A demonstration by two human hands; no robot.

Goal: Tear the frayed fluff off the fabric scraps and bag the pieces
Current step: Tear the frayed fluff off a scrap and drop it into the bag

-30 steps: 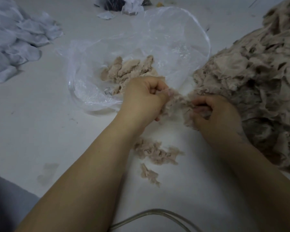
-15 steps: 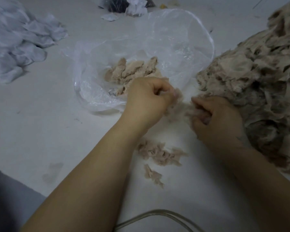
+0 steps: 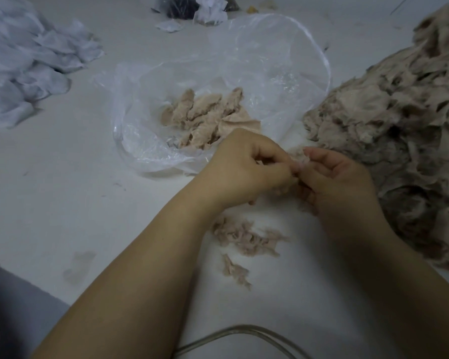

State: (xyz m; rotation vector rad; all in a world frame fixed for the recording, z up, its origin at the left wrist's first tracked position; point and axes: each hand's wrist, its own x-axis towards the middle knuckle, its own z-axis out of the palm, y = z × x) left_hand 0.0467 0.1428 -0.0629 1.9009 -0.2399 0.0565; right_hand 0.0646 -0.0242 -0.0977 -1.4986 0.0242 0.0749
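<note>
My left hand and my right hand meet at the middle of the table, both pinching one small beige fabric scrap between their fingertips. Most of the scrap is hidden by my fingers. Just behind my left hand lies an open clear plastic bag with several beige fabric pieces inside. Torn beige fluff lies on the table in front of my hands, between my forearms. A big heap of beige frayed scraps fills the right side, touching my right hand's far side.
A pile of pale grey-white scraps lies at the far left. Crumpled white pieces and a dark object sit at the far edge. A clear cable loops at the near edge. A dark surface shows at the bottom left corner.
My two hands have come together from a short gap, fingertips now touching over the scrap. The stretched fluff between them is no longer spread out. The view shifted slightly.
</note>
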